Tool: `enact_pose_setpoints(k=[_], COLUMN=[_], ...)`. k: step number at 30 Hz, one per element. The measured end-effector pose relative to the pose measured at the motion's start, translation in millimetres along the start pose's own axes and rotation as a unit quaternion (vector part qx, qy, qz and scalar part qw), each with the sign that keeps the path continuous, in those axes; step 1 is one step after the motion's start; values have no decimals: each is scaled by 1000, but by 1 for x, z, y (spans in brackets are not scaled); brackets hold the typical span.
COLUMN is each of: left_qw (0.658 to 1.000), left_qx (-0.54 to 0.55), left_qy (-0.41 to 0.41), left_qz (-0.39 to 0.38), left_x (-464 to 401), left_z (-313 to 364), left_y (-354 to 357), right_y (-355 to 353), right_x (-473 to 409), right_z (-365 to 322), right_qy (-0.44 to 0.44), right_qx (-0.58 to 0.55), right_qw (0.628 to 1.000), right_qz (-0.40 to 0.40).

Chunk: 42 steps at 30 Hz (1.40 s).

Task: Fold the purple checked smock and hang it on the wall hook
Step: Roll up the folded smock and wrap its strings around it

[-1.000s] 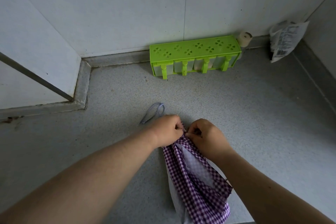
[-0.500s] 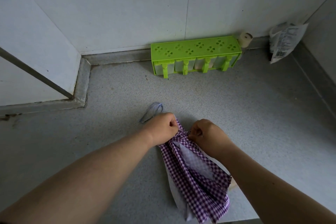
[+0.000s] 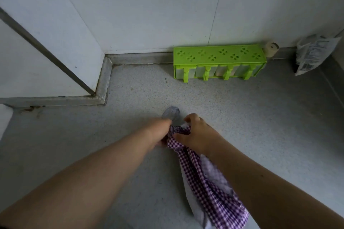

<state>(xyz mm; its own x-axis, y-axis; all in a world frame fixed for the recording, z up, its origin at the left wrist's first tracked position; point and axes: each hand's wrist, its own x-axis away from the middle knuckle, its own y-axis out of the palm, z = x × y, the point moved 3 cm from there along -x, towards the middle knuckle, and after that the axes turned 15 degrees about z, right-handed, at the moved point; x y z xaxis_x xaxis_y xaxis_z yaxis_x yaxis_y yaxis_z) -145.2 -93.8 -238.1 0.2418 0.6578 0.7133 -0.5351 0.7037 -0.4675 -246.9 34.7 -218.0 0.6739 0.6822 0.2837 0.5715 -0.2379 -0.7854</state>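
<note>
The purple checked smock (image 3: 202,182) lies bunched in a long strip on the grey counter (image 3: 242,117), running from the middle towards the near edge. Its pale inner side shows along the folds. My left hand (image 3: 160,132) grips the gathered top end from the left, its fingers hidden under the wrist. My right hand (image 3: 195,134) holds the same end from the right, fingers curled over the cloth. A pale blue hanging loop (image 3: 171,113) sticks out just beyond both hands. No wall hook is in view.
A bright green rack (image 3: 219,55) with white containers stands against the back wall. Beside it sits a small cream roll (image 3: 271,49), and a crumpled white packet (image 3: 314,52) leans in the right corner. A raised wall ledge (image 3: 104,80) juts in at the left.
The two hands have closed together on the smock's top end and bunched it tighter. The right hand has shifted forward over the cloth. The loop now lies between the hands.
</note>
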Motion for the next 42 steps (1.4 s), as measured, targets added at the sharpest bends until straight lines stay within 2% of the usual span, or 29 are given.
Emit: enact_pose_setpoints(k=[2,4,9,16,20,23,29,33,37,42], left_qw=[998,996,979,975,963,970,974,975,972,967], left_qx=[55,82,203,207,252,209,143,144,152,170], left_qy=[-23,-9,16,80,77,100,166,162,178,189], left_qz=[-28,-46,-9,-16,-54,-78,-49,-46,10,13], left_x=[7,13,26,70,94,107,137,144,150,157], left_z=[0,-2,8,32,48,59,72,67,63,66], left_y=[-1,-3,-18,-39,-50,-62,-86,-90,-97,-112], right_y=[5,5,-16,-43,-61,-77,-103,-110,-112,-116], right_x=[0,2,10,25,34,40,53,60,63,64], right_z=[-6,-10,-23,-53,-70,-80,-93,-97,-102,-100], right_qy=[-15,-38,-48,-71,-66,-72,-100,-104,-93,-68], right_qx=[-23,-39,-73,-102,-168,-179,-150,-158,-173,-195], right_qw=[999,998,995,986,975,973,978,976,976,973], right_qz=[-17,-18,52,111,131,124,109,106,91,104])
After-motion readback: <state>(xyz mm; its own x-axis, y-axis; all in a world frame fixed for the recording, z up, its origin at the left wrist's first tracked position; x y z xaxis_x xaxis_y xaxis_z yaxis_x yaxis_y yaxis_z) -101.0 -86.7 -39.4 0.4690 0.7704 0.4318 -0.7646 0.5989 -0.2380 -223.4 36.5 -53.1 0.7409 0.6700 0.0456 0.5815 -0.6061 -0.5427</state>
